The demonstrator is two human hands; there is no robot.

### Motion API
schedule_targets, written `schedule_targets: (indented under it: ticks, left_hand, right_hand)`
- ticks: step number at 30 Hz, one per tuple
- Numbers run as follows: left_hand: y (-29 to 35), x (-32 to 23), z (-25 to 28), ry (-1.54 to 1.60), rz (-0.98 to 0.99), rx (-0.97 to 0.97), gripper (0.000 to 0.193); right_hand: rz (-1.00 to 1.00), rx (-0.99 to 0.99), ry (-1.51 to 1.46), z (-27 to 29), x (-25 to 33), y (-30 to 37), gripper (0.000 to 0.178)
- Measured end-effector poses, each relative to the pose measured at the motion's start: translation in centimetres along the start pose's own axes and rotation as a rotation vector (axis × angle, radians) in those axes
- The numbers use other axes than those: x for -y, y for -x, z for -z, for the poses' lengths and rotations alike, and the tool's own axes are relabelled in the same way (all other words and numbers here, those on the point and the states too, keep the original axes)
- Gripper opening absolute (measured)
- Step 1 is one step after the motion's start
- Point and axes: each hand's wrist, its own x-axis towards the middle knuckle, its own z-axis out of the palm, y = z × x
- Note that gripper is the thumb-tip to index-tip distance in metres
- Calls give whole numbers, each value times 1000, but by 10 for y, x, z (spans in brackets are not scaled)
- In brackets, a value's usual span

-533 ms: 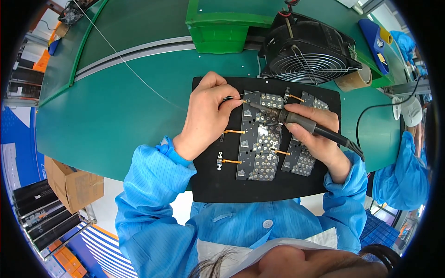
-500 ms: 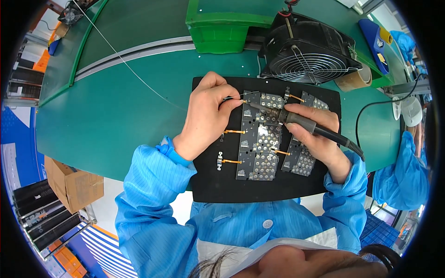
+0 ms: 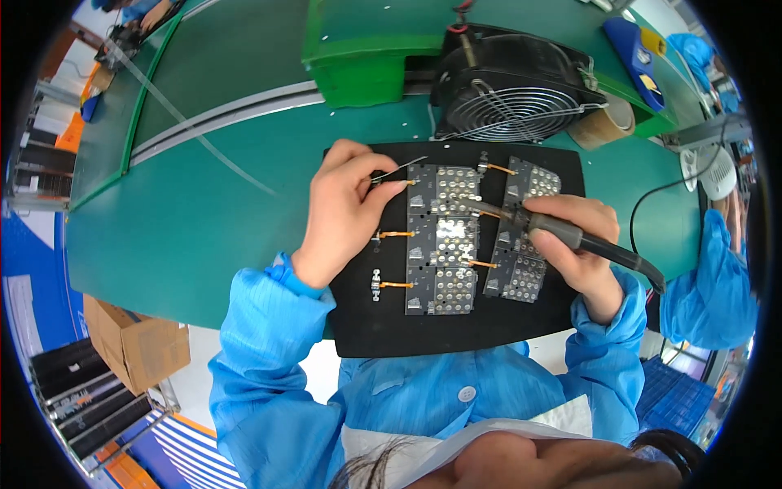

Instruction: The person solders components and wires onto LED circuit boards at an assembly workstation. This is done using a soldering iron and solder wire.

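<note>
My left hand (image 3: 342,208) is closed in a pinch at the upper left of a black circuit board (image 3: 417,254), with a thin length of solder wire (image 3: 401,168) sticking out past its fingertips. The fingertips are beside the orange flex strip at the board's top left corner. In my right hand (image 3: 582,244) is a soldering iron (image 3: 562,233), gripped like a pen. Its tip points left over the board's rows of round silver pads; whether it touches cannot be told. A second black board (image 3: 509,236) lies under the iron, to the right. Orange flex strips (image 3: 397,234) with small metal ends join the boards' left edges.
Both boards lie on a black mat (image 3: 375,330) on the green table (image 3: 236,244). Behind the mat stand a black fan (image 3: 513,98) with a wire guard and a green bin (image 3: 358,77). A tape roll (image 3: 603,122) sits right of the fan. The iron's cord trails right.
The soldering iron's tip has drawn back rightward, away from the top left flex strip. The solder wire's end has lifted away from that joint. The whole view has shifted slightly.
</note>
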Motion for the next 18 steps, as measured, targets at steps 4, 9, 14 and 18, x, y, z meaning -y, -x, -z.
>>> schedule_targets:
  ticks: [4, 9, 14, 18]
  left_hand:
    - [12, 10, 10, 116, 19, -90, 12]
    - [33, 0, 29, 82, 92, -71, 9]
    - [51, -15, 36, -106, 1, -176, 10]
    - [67, -28, 36, -189, -24, -173, 14]
  right_hand:
    - [-118, -289, 118, 29, 1, 42, 33]
    - [-210, -726, 220, 55, -27, 72, 25]
    - [-53, -725, 605, 69, -73, 51, 30]
    - [-169, -667, 592, 63, -75, 52, 28]
